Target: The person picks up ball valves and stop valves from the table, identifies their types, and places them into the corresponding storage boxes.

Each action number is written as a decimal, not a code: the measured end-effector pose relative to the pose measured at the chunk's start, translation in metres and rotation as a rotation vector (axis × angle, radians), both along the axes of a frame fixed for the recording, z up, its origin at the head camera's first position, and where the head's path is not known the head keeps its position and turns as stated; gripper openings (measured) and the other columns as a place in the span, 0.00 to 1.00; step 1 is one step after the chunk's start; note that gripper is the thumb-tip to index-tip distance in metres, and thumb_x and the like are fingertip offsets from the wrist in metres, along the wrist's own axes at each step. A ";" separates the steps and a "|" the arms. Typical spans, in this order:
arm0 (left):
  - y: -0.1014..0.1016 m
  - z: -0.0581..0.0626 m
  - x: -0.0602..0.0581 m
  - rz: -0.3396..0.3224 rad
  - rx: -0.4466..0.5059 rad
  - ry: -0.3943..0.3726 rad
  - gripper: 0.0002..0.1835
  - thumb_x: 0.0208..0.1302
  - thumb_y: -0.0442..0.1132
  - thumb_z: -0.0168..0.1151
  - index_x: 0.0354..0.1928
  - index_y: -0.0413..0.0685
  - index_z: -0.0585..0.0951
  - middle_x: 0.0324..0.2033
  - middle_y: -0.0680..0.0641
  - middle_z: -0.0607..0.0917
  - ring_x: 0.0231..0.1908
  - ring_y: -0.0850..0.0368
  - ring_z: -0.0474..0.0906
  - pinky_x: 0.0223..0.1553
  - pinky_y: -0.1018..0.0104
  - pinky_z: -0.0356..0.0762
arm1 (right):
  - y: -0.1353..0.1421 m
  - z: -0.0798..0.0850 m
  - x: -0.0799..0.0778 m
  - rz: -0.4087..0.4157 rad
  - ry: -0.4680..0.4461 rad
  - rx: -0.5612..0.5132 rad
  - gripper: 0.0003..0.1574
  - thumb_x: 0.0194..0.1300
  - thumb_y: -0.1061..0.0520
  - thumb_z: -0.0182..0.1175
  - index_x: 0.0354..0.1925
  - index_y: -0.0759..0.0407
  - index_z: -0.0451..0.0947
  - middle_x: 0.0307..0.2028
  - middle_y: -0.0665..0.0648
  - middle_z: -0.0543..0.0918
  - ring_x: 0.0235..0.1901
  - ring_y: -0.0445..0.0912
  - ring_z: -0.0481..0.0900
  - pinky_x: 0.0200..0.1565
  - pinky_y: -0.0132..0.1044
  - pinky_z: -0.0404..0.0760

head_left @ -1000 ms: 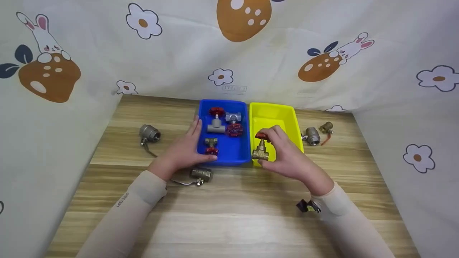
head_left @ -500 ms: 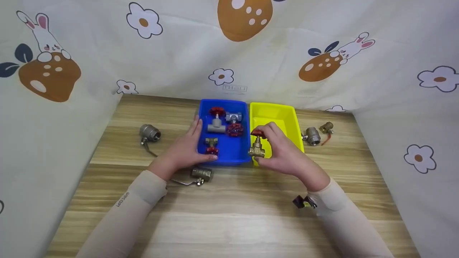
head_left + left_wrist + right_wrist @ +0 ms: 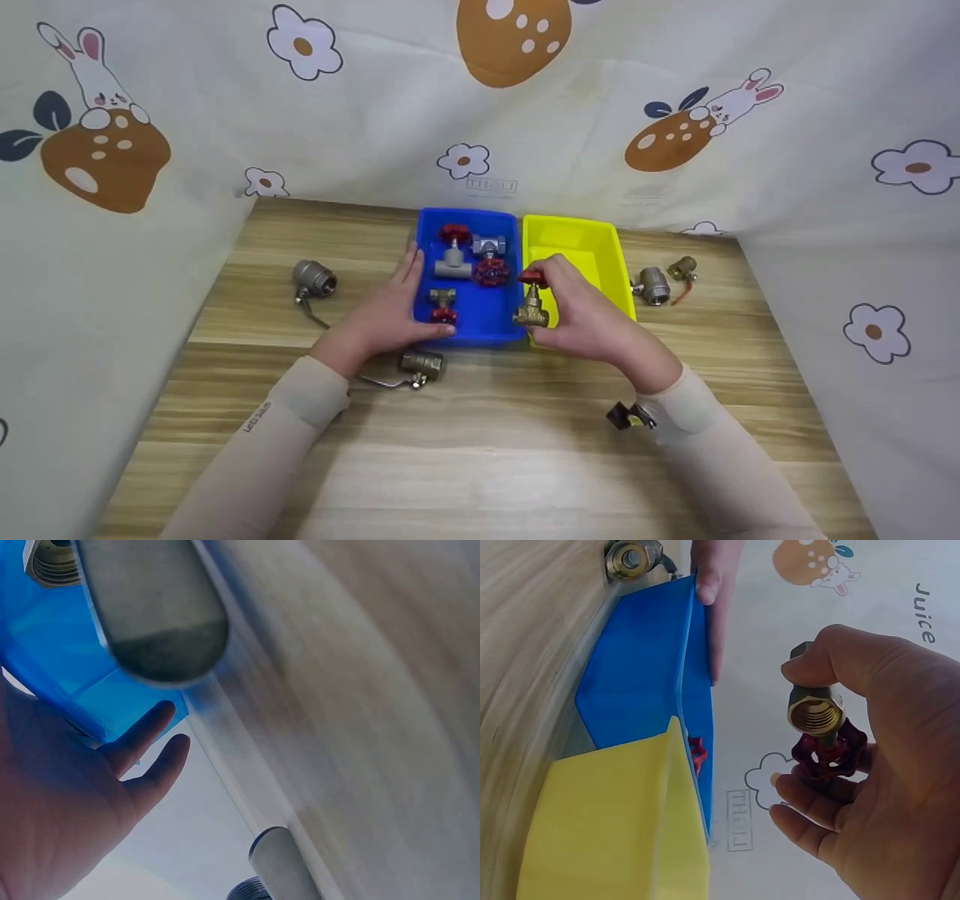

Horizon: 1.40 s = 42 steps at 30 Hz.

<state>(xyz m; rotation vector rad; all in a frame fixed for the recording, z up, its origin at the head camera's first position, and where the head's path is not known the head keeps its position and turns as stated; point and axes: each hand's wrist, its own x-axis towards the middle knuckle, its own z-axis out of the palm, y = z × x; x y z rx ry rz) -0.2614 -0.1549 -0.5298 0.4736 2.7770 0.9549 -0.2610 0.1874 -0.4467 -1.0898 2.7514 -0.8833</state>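
In the head view my right hand (image 3: 589, 311) pinches a brass gate valve (image 3: 531, 309) between thumb and fingers, its red handwheel up, over the edge where the bins meet. The right wrist view shows the valve's threaded end (image 3: 814, 716), with the thumb on its body and fingers by the wheel. My left hand (image 3: 375, 315) rests against the left side of the blue bin (image 3: 495, 319), fingers fairly straight, thumb over the front rim. Inside that bin lie a grey valve (image 3: 453, 262), a silvery valve (image 3: 489, 247) and a small brass valve (image 3: 442, 298), all with red handwheels.
The yellow bin (image 3: 577, 232) stands against the blue bin's right side. Lever ball valves lie around on the wooden table: one at far left (image 3: 313, 279), one in front (image 3: 421, 365), a steel one (image 3: 654, 285) and a small brass one (image 3: 682, 266) at right. Patterned cloth walls surround the table.
My right hand has carried the gate valve leftward and slightly up, from over the yellow bin toward the blue bin's right edge. The left hand has kept its place.
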 end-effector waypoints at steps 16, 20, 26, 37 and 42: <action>-0.001 0.000 0.000 -0.001 -0.033 0.023 0.81 0.54 0.88 0.66 0.90 0.45 0.36 0.89 0.44 0.30 0.83 0.26 0.54 0.76 0.30 0.65 | -0.021 0.017 -0.009 0.018 -0.079 0.143 0.49 0.60 0.53 0.83 0.72 0.57 0.67 0.63 0.56 0.76 0.63 0.52 0.76 0.71 0.49 0.79; -0.001 -0.001 -0.001 0.000 -0.032 0.025 0.79 0.58 0.82 0.70 0.90 0.45 0.37 0.89 0.46 0.28 0.82 0.26 0.55 0.76 0.30 0.65 | -0.026 0.021 -0.015 0.015 -0.100 0.201 0.51 0.60 0.52 0.83 0.73 0.55 0.66 0.64 0.56 0.76 0.62 0.51 0.77 0.71 0.49 0.79; 0.000 -0.003 -0.001 -0.001 -0.037 0.026 0.76 0.61 0.76 0.73 0.90 0.45 0.36 0.89 0.47 0.27 0.82 0.26 0.55 0.77 0.31 0.64 | -0.035 0.025 -0.025 0.045 -0.124 0.264 0.51 0.61 0.52 0.83 0.74 0.58 0.66 0.64 0.57 0.78 0.62 0.53 0.78 0.71 0.50 0.79; 0.000 -0.003 0.000 0.003 -0.033 0.023 0.76 0.61 0.77 0.74 0.90 0.46 0.36 0.89 0.46 0.28 0.82 0.25 0.54 0.77 0.29 0.62 | -0.047 0.029 -0.041 0.048 -0.225 0.309 0.50 0.62 0.53 0.84 0.74 0.57 0.67 0.66 0.58 0.79 0.61 0.55 0.80 0.70 0.51 0.81; -0.001 -0.004 -0.001 0.012 -0.032 0.016 0.77 0.60 0.79 0.72 0.91 0.48 0.36 0.90 0.44 0.30 0.82 0.25 0.55 0.76 0.28 0.64 | -0.055 0.031 -0.045 0.032 -0.235 0.370 0.54 0.63 0.52 0.83 0.77 0.57 0.64 0.67 0.59 0.78 0.61 0.55 0.79 0.70 0.52 0.81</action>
